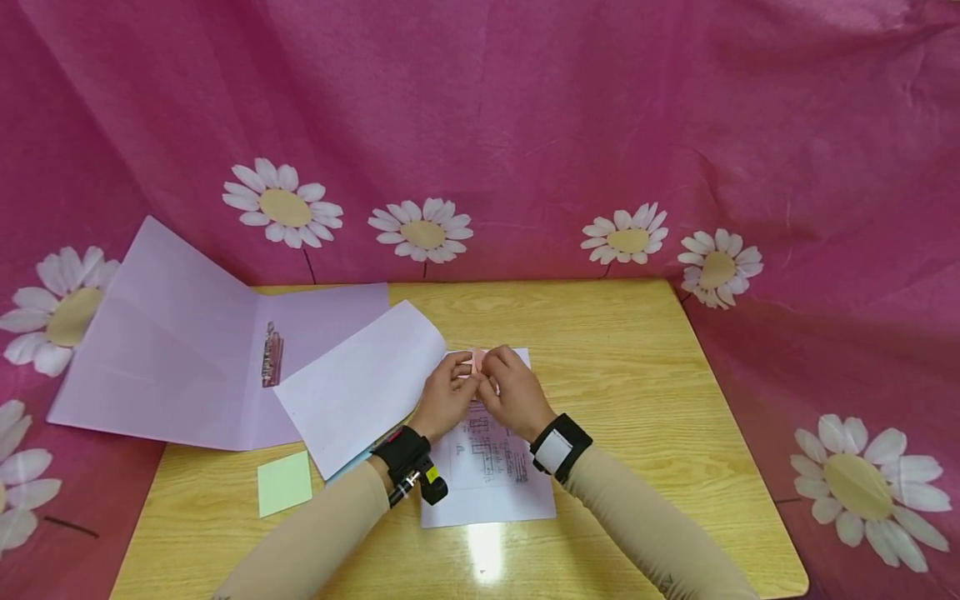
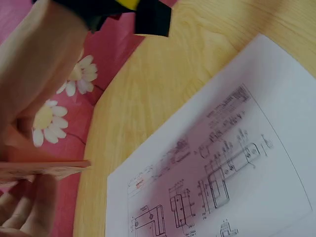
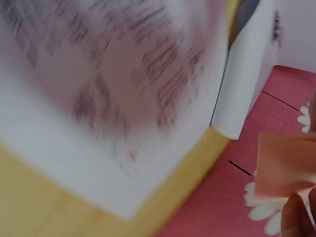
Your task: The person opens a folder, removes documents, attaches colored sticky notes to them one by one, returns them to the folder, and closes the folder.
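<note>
Both hands meet over the far end of a printed drawing sheet (image 1: 487, 467). Between them is a small peach sticky note (image 3: 281, 165), seen nearly edge-on in the left wrist view, where it looks folded or layered. My left hand (image 1: 446, 396) pinches it from the left, and my right hand (image 1: 517, 392) pinches it from the right. Some fingertips are hidden behind the note or cut off by the wrist views' edges. Line drawings and small text cover the sheet, which lies flat on the table under both hands.
A lilac ring binder (image 1: 187, 350) lies spread at the left, with a metal clip (image 1: 272, 357). White paper (image 1: 367, 383) curls over its right side, partly above something blue. A pale green sticky note (image 1: 285, 484) lies on the wooden table (image 1: 615, 367). Pink flowered cloth (image 1: 480, 125) hangs behind.
</note>
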{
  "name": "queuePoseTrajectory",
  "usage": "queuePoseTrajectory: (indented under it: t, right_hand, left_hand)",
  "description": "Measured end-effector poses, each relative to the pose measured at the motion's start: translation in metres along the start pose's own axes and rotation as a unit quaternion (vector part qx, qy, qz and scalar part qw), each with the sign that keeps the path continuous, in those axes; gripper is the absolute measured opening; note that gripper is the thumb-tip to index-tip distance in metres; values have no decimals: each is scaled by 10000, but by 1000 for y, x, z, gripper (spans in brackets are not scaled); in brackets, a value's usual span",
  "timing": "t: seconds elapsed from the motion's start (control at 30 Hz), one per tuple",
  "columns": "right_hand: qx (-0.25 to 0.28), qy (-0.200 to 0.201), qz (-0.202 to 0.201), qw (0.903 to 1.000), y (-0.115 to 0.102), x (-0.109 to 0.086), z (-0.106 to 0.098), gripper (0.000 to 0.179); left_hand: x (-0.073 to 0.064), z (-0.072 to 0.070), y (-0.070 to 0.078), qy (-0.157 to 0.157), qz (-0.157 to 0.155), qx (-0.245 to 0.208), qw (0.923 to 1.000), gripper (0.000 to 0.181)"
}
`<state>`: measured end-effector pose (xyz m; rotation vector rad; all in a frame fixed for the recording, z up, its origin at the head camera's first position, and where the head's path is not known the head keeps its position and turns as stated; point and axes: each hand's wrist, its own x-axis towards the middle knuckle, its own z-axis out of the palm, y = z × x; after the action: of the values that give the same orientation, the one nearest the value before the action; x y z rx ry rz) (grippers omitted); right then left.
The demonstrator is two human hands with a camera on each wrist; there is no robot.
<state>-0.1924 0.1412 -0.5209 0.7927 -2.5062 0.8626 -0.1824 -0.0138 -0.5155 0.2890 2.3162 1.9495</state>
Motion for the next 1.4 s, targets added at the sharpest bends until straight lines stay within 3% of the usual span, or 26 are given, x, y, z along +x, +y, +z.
queuePoseTrajectory:
  t: [0.13,0.33,0.43,0.57,0.7,1.03,1.2,1.4]
  right_hand:
    - [-244,-151,-434,9986,-8,0,-2,3]
    - [-140,-191,-279,9993,-13,-1,-4,3]
    - [-84,-240,-263,9993,-13,-2,-4,3]
    - [-174,-338,-215,9990,-11,-3,-4,3]
    - [-176,-427,-117,9989,-10,-3,-4,4]
    - [127,-465,-82,9988,-12,-2,-6,9]
    - [286,-395,25,9988,-13,-2,-8,7]
    - [702,-310,524,9957,-13,-2,-11,9]
  left_hand:
    - [2,-5,3,-188,-336,-240,9990,49]
    - [-7,-12,29,-717,-591,-635,9936,47]
    - [-10,-12,33,-565,-599,-605,9948,44]
    - [-4,-8,14,-76,-539,-461,9975,38]
    - [1,-5,-1,191,-589,-358,9974,36]
    - [0,-4,-4,170,-906,-204,9955,32]
    - [-1,-4,-3,130,-795,-182,9966,35]
    - [-1,-4,-3,66,-708,-181,9973,43]
